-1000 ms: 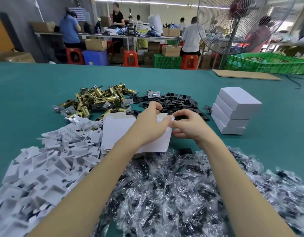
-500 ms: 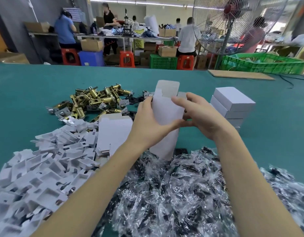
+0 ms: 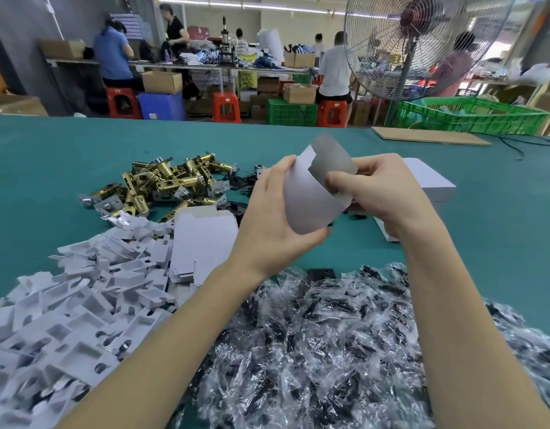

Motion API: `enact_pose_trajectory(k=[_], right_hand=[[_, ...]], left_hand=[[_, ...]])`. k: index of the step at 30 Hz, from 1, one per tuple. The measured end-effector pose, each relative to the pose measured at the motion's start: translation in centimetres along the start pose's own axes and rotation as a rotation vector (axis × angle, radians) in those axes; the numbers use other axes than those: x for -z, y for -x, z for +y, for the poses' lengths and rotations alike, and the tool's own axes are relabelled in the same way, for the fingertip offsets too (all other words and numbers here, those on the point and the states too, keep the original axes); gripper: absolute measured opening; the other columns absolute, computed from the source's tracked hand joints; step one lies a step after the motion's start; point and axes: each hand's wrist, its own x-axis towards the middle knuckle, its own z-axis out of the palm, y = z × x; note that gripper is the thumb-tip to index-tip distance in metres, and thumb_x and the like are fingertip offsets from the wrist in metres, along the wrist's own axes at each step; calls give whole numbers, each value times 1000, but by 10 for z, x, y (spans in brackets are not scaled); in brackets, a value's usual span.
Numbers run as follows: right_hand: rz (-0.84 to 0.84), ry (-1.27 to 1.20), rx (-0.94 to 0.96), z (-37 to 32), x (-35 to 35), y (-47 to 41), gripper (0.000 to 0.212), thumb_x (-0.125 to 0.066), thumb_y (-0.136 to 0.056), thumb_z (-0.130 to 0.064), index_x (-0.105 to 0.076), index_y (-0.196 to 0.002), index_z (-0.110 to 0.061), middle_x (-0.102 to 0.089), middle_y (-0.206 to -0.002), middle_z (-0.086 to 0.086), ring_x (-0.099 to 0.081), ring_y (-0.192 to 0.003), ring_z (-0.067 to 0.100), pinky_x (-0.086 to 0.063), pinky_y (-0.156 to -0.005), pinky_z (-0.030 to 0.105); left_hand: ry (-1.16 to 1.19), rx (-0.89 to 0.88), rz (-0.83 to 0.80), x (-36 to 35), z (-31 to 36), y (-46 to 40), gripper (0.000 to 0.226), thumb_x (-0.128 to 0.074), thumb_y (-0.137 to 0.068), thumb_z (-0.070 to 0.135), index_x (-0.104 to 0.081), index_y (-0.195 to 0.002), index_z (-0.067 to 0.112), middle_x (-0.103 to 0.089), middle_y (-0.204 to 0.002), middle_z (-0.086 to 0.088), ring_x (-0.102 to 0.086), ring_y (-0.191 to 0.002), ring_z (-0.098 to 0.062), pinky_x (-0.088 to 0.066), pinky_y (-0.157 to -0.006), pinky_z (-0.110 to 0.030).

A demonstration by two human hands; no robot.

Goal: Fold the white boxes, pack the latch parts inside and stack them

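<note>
White box blank (image 3: 310, 196) between both hands, stacked boxes (image 3: 434, 184) perhaps half-hidden behind.

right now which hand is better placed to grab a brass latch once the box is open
Left. The left hand grips the box blank on the side nearer the brass latches; the right hand is across from them.
</note>
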Motion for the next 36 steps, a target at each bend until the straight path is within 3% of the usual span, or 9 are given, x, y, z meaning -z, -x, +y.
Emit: enact_pose_trajectory(k=[3,6,10,13,17,23,27,32,36], right_hand=[[37,87,24,3,8,-2,22,-70,-74,-21,-74,-76,0,-63,-66,24,-49,-55,20,-50,-58,43],[92,110,18,5,11,-1,18,-68,-78,-19,-76,-78,-3,-72,-65,15,-69,-55,17,-62,-68,50],[22,-87,-12,-1,10,2,22,-71,-92,-36,-77,-87,-15,-78,-80,2,-78,-73,20,-64,-73,42],[-149,-154,-6,-6,12,3,34,-81,-83,-47,-71,-109,-27,-79,-98,-3,-77,-86,16,-64,-72,34],[-208,-25,17,-1,0,4,58,-94,-71,-33,-62,-120,-30,-77,-101,-4,-74,-91,11,-63,-69,32],[-278,-183,50,5,-1,1,46,-90,-75,-13,-68,-116,-19,-79,-91,2,-77,-82,16,-62,-66,32],[-280,-146,94,12,3,-1,41,-87,-79,-8,-68,-113,-22,-79,-94,1,-77,-91,23,-65,-74,39],[-293,-141,103,19,8,-3,43,-86,-75,-20,-69,-114,-23,-78,-101,2,-76,-93,23,-65,-77,43],[-275,-156,132,22,2,-4,42,-81,-85,-8,-63,-116,-31,-78,-94,-8,-76,-88,15,-64,-70,36]], left_hand=[[32,-47,16,3,5,-1,93,-88,-71,36,-39,-148,26,-49,-140,10,-49,-122,-6,-40,-95,-7],[90,-56,3,6,9,-2,79,-88,-73,29,-47,-141,30,-59,-130,14,-58,-115,-8,-53,-92,-32],[216,38,36,10,8,-3,69,-89,-76,30,-54,-135,33,-67,-115,18,-64,-102,-1,-53,-78,-16],[304,126,78,15,7,-6,54,-88,-79,35,-60,-125,30,-70,-104,18,-66,-93,1,-50,-72,-12],[370,113,51,14,8,-5,40,-87,-82,32,-64,-115,30,-73,-99,16,-69,-91,-2,-54,-71,-17],[410,169,-154,22,3,-10,66,-88,-77,41,-54,-134,35,-69,-119,15,-68,-107,-4,-59,-84,-27],[498,220,-349,43,-8,-17,65,-78,-90,21,-47,-146,32,-69,-129,7,-66,-118,-10,-55,-98,-30],[461,225,-368,51,-15,-19,47,-74,-92,6,-60,-133,25,-75,-116,2,-70,-107,-13,-58,-90,-27],[427,227,-278,43,-17,-18,35,-78,-89,11,-65,-118,26,-77,-104,5,-72,-94,-14,-60,-81,-26]])
